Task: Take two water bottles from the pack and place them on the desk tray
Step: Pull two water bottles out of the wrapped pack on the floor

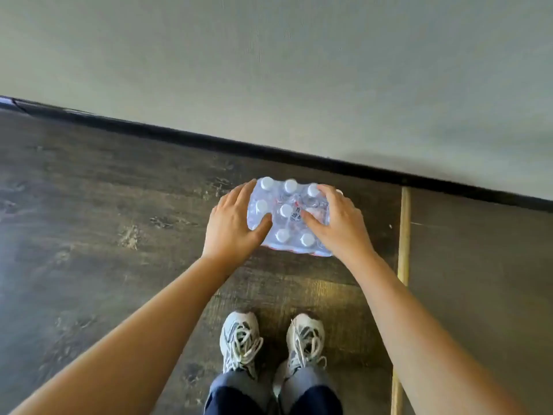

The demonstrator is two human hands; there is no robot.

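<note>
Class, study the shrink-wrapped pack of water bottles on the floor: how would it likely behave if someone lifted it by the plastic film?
The pack probably weighs a lot for its size, since many capped bottles look full. Its thin, wrinkled film looks slippery and may stretch or tear under the left hand and right hand. Standing flat, it seems unlikely to tip.

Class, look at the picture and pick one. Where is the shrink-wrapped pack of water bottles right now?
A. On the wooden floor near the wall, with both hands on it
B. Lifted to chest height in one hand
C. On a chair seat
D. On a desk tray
A: the pack sits on the dark wooden floor close to the wall, with the left hand and right hand spread over its top.
</note>
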